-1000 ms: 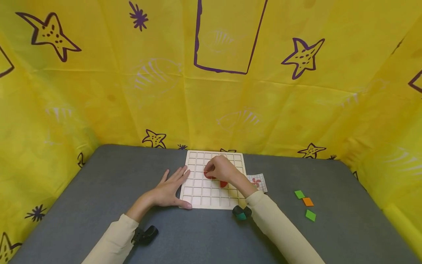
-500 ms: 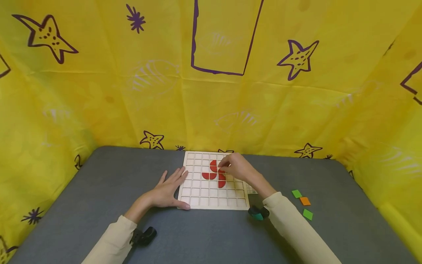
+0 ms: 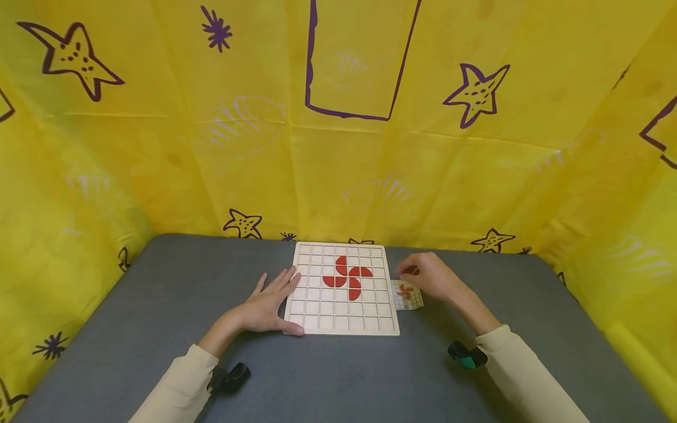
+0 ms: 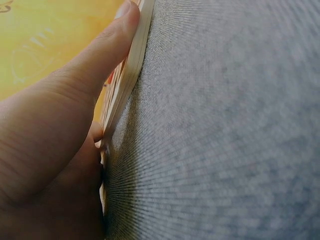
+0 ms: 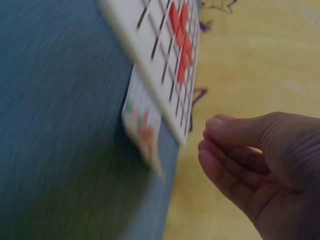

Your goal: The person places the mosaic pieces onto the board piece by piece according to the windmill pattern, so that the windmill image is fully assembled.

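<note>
- Left hand (image 3: 267, 307) rested with spread fingers on grid board (image 3: 341, 322).
- There lay four red pieces (image 3: 334, 281).
- Right hand (image 3: 432, 275), loosely curled, gripped nothing near card (image 3: 408, 300).

Right hand (image 5: 265, 165) in front of a yellow backdrop (image 5: 250, 60), apart from a gridded board (image 5: 155, 75).
Its fingers (image 5: 225, 172) bend loosely inward, the thumb lying close over the index finger; red pieces (image 5: 186, 52) sit grouped on the board's pale grid, and a small printed sheet (image 5: 142, 117), its green and orange-red marks blurred, meets the board's edge above the blue-grey desk (image 5: 60, 100).
</note>
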Tool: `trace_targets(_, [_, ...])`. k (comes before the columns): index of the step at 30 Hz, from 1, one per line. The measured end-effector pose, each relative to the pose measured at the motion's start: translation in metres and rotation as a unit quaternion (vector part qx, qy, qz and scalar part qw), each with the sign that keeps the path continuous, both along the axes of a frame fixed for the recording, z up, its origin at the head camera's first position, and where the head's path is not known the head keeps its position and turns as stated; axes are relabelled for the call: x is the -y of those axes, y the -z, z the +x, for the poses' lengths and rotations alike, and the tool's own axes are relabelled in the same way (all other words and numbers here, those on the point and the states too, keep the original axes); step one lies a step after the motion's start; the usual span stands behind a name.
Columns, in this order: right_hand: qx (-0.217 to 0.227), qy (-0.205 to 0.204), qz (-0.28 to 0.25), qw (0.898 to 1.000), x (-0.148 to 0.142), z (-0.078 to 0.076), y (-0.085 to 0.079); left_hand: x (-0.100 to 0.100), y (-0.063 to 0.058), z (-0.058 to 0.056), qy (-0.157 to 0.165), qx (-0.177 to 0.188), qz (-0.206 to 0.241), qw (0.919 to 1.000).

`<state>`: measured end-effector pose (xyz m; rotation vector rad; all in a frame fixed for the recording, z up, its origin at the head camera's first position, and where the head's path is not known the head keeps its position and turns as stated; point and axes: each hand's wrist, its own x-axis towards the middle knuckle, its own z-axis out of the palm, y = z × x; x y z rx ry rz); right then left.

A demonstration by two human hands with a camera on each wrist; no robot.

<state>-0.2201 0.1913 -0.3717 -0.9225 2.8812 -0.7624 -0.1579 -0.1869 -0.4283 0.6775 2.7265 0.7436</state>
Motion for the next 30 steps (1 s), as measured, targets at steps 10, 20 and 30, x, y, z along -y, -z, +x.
trace_targets(10, [-0.013,0.019,0.004,1.000,-0.048,0.005,0.001,0.001,-0.001,0.000,-0.002,0.004,-0.005,1.0000])
trace_targets(20, [0.017,0.074,0.050,0.996,-0.080,0.015,0.007,0.000,0.000,-0.001,0.003,0.002,-0.007,1.0000])
trace_targets(30, [0.079,0.129,0.094,0.984,-0.112,0.026,0.004,0.001,0.000,0.000,0.005,-0.002,-0.003,1.0000])
